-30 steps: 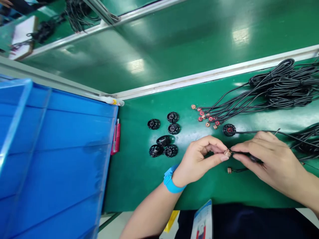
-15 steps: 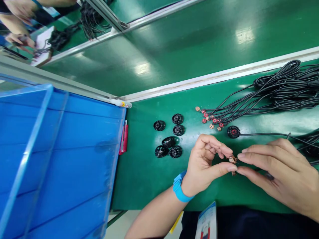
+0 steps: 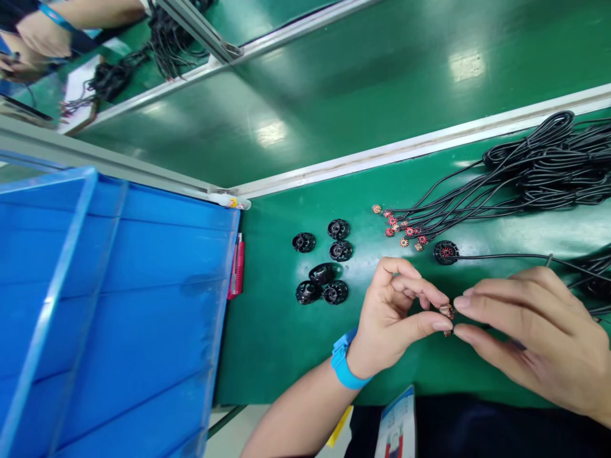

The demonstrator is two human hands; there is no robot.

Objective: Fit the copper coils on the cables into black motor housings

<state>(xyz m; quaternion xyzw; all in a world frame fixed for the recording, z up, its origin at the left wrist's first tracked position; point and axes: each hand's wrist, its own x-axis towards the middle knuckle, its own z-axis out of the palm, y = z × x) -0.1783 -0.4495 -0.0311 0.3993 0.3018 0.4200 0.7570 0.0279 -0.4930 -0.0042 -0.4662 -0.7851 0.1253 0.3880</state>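
My left hand [image 3: 398,308], with a blue wristband [image 3: 348,361], pinches a small copper-coloured toothed piece [image 3: 447,310] between thumb and fingertips. From the other side, the thumb and fingers of my right hand [image 3: 529,324] close on the same piece, and those fingers hide part of it. A dark bit of what may be its cable shows under the right hand. Just beyond the hands lies a round black housing [image 3: 445,252] with a red toothed centre and a black cable running right. Several cable ends with red and copper toothed tips [image 3: 392,221] lie behind it.
Several black round housings [image 3: 335,292] stand left of my hands. A blue bin [image 3: 157,305] fills the left side, with a red cutter knife [image 3: 237,267] beside it. Bundled black cables [image 3: 548,165] lie at right. Beyond the partition, another person's hands [image 3: 45,32] work.
Both hands keep hold of the copper-coloured piece, with only slight finger shifts as it turns a little. The other person's hands have moved at the upper left.
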